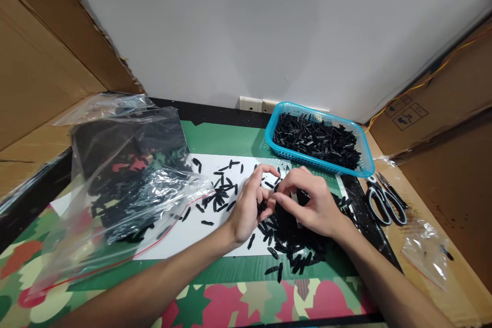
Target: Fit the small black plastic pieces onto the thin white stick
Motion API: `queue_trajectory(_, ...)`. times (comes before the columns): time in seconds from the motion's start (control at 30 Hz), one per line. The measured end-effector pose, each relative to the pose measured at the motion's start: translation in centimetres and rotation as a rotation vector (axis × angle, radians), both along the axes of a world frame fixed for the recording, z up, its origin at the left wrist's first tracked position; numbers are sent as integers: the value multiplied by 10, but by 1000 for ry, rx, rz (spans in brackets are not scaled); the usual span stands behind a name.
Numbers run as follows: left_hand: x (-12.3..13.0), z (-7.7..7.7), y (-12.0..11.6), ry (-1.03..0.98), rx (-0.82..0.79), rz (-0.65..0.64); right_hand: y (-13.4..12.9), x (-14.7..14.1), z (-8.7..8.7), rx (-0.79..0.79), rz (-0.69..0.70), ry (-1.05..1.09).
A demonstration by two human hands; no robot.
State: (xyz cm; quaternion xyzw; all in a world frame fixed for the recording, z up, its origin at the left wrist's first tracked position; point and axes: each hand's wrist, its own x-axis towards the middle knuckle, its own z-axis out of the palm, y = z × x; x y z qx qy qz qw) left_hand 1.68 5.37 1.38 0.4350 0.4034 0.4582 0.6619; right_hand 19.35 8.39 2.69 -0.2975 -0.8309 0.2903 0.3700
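My left hand (247, 206) and my right hand (312, 201) meet over a heap of small black strip-like pieces (286, 230). The fingers of both hands are curled, and the tips come together. Whatever is pinched between them is too small or too hidden to make out. Below and to the left, more loose black pieces (220, 197) lie scattered on a white sheet (184, 241). Beyond my right hand stands a blue plastic basket (325, 164) filled with similar black pieces.
A clear zip bag (142, 200) with black pieces lies at the left. Scissors (384, 202) and a small clear bag (425, 253) rest on cardboard at the right. Cardboard walls (46, 61) flank the green-covered table (219, 136), with a white wall (230, 36) behind.
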Motion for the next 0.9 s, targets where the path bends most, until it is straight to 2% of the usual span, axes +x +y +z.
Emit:
queue_trajectory(0.13,1,-5,-2,36,-26,58,-9,-10,1,-60,102,-71)
queue_trajectory(0.37,3,-12,-5,71,-31,66,-10,-12,8,-240,38,-199)
queue_trajectory(0.5,4,-7,-3,44,-8,73,-8,-11,6,-243,19,-127)
queue_trajectory(0.73,2,-6,1,40,41,72,-1,-4,6,-263,-147,47)
queue_trajectory(0.9,1,-6,-1,71,50,20,2,-3,4,-275,-185,82)
